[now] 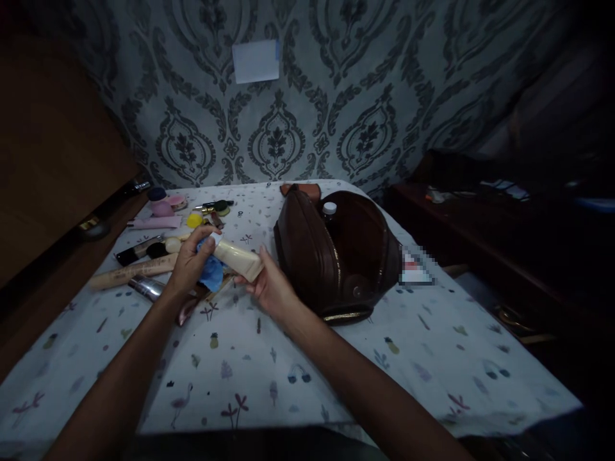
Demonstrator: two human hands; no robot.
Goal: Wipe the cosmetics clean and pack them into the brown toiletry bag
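Note:
A cream-coloured squeeze tube [235,256] with a white cap is held between both hands above the table. My left hand [189,259] is closed round the cap end. My right hand [271,285] grips the flat lower end, thumb on top. Just right of it stands a dark brown leather bag [305,256], its zip undone and its mouth wide apart. A bottle with a white cap [329,209] shows inside the bag. Below the tube lies a crumpled blue item [211,275], partly hidden by my left hand.
Cosmetics lie on the table's left: a pink tube [156,222], a yellow round item [195,220], brushes [139,248], a long beige tube [132,272] and a silver cylinder [145,288]. A patterned cloth [269,384] covers the table. A brown item [307,190] lies behind the bag.

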